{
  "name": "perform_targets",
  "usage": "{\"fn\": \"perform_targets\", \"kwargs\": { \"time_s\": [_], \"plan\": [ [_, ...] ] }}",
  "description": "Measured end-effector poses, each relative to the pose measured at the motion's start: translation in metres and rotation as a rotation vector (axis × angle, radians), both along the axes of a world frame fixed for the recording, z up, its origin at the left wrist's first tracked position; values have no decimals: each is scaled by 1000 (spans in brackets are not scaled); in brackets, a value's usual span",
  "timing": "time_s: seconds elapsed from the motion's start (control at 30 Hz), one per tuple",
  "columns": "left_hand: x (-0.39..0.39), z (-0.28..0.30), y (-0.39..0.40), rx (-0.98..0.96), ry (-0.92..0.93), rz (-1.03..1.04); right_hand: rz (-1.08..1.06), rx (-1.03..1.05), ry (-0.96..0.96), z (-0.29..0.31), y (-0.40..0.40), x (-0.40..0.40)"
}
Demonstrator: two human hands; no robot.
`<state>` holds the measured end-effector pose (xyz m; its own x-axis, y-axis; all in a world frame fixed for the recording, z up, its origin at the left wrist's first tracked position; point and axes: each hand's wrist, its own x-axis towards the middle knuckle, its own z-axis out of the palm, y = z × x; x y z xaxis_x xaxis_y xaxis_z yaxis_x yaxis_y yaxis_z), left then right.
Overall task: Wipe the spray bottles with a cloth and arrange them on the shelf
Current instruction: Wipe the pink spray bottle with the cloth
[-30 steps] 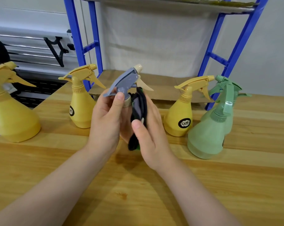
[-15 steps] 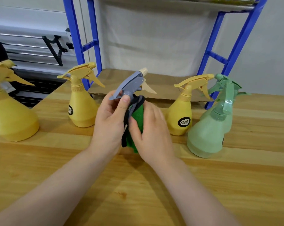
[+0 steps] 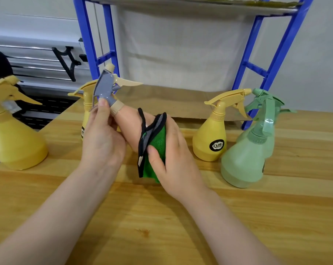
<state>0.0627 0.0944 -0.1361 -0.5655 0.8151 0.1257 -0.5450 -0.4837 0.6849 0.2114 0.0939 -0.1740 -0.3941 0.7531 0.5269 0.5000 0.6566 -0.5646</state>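
My left hand (image 3: 102, 138) grips the neck of a beige spray bottle (image 3: 131, 125) with a grey trigger head (image 3: 105, 88), tilted to the left above the wooden table (image 3: 181, 226). My right hand (image 3: 173, 157) holds a green cloth (image 3: 156, 150) with a black edge pressed round the bottle's body. Two yellow bottles stand to the left, one large (image 3: 14, 138) and one (image 3: 87, 104) partly hidden behind my left hand. Another yellow bottle (image 3: 211, 140) and two green bottles (image 3: 245, 155) stand to the right.
A blue-framed shelf (image 3: 274, 60) stands at the back of the table, its lowest board (image 3: 181, 102) lined with brown paper and level with the tabletop. A higher board runs along the top of the view. A black bracket (image 3: 68, 60) hangs on the wall at left.
The held bottle has tipped over to the left, its head swinging from centre towards the left yellow bottle. My right hand slid the cloth down to the bottle's body.
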Motion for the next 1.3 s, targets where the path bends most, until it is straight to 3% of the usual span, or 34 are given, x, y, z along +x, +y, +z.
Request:
{"fn": "perform_targets", "kwargs": {
  "time_s": [0.13, 0.33, 0.53, 0.67, 0.93, 1.13, 1.3],
  "plan": [
    [-5, 2, -1, -21, -72, -4, 35, -106, 47, 0, 3, 1],
    [10, 11, -12, 47, 191, -3, 66, -167, 147, 1, 4, 5],
    [25, 9, -23, 2, 415, -261, 119, -131, 213, 9, 3, 5],
    [22, 6, -21, -55, 457, -353, 128, -141, 278, 13, 2, 8],
    [23, 2, -22, 9, 489, -441, 107, -58, 325, 16, 1, 6],
    [29, -1, -22, 14, 508, -437, 58, -80, 374, 16, -3, 4],
    [31, -2, -20, 49, 675, -322, -91, -32, 385, 18, -2, 2]
  ]
}}
